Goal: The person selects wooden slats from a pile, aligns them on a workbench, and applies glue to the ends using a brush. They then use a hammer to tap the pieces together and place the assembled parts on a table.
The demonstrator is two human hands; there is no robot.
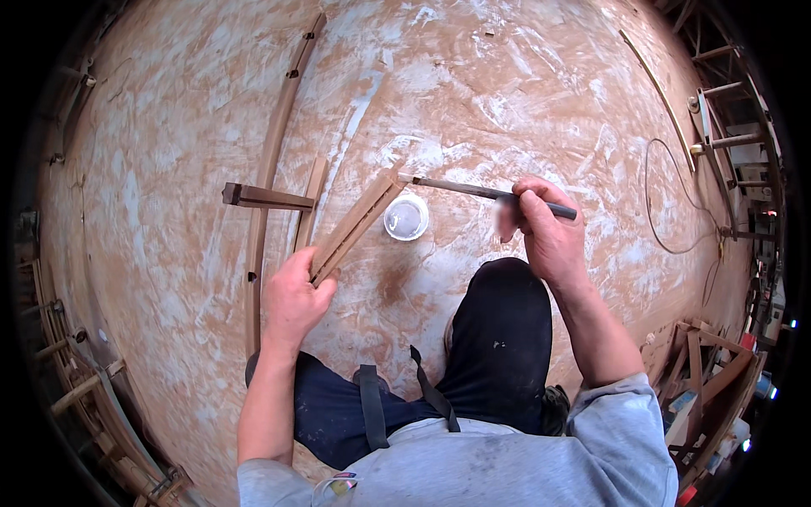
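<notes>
Gripping a straight brown wooden bar (359,221) with a dark groove lengthwise, your left hand (294,294) has curled fingers; your right hand (553,230) pinches a slim tool (460,186).

The floor (541,76) is tan-brown, smeared with white streaks and patches. Near its middle, 1 round white tub (389,221) stands upright with pale stuff inside; a darker brown stain (393,283) marks the floor below it. To the left lie 1 long wooden strip (269,165) with 3 dark spots and, just right of that, 1 short strip (305,228). Far right lie 1 thin stick (661,95) and a looped cord (650,198).
</notes>
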